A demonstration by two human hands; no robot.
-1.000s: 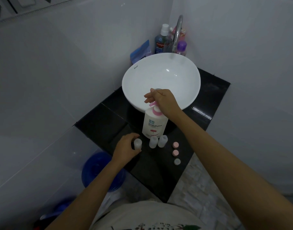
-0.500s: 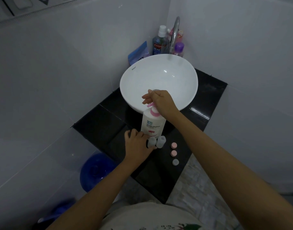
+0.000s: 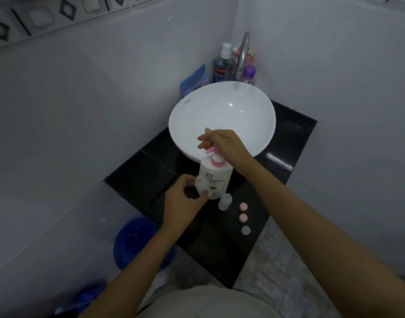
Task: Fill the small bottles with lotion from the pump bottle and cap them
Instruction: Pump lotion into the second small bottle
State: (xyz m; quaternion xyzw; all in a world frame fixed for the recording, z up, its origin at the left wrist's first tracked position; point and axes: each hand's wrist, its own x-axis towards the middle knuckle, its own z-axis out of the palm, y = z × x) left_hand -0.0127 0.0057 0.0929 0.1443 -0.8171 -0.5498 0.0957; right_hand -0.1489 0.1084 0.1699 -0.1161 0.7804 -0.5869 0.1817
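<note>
The white pump bottle with a pink pump stands on the black counter in front of the basin. My right hand rests on the pump head with its fingers stretched out over the pink nozzle. My left hand pinches a small translucent bottle, held up against the pump bottle's front below the nozzle. A second small bottle stands open on the counter just right of it. Two pink caps and a pale cap lie in a row to the right.
A white bowl basin sits behind the pump bottle, with a chrome tap over it. A mouthwash bottle, a purple-capped bottle and a blue packet stand in the corner. A blue bucket is on the floor below left.
My left hand moved right from the leftmost small bottle, took hold of a small bottle and lifted it up in front of the pump bottle. My right hand stayed on the pump head.
</note>
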